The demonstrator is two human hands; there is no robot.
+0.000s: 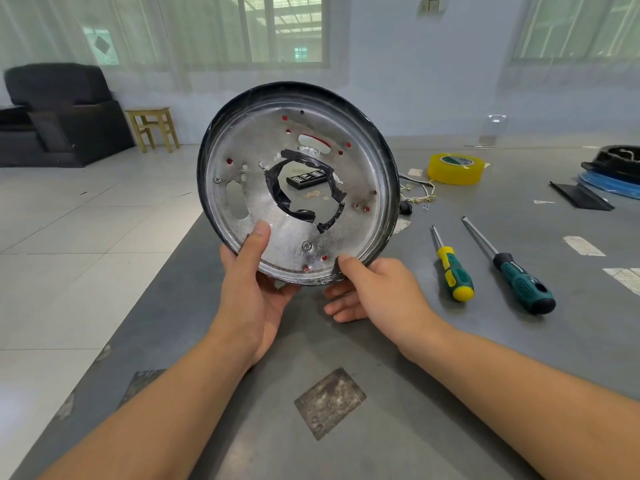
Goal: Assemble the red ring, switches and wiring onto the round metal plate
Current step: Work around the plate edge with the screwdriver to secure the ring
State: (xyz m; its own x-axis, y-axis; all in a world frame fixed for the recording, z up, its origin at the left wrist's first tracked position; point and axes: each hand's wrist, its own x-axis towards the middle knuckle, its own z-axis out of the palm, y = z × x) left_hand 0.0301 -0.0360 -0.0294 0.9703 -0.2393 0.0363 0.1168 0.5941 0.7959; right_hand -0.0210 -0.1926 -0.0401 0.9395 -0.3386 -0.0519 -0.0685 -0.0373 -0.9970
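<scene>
Both hands hold the round metal plate [298, 233] upright above the grey table [450, 358], its shiny inner face turned toward the camera. The left hand [254, 289] grips the lower left rim, thumb pressed flat on the inner face and fingers curled behind. The right hand [370, 289] grips the lower right rim, thumb on the edge, fingers behind and below. Black tape [304, 188] lines the ragged central hole in the plate, and red shows through several small holes and a slot near the top. Through the central hole a dark box [306, 178] is seen lying on the table. On the table to the right lie two screwdrivers [453, 268] side by side, and farther back a roll of yellow tape [455, 169] with loose wires [419, 195] beside it
</scene>
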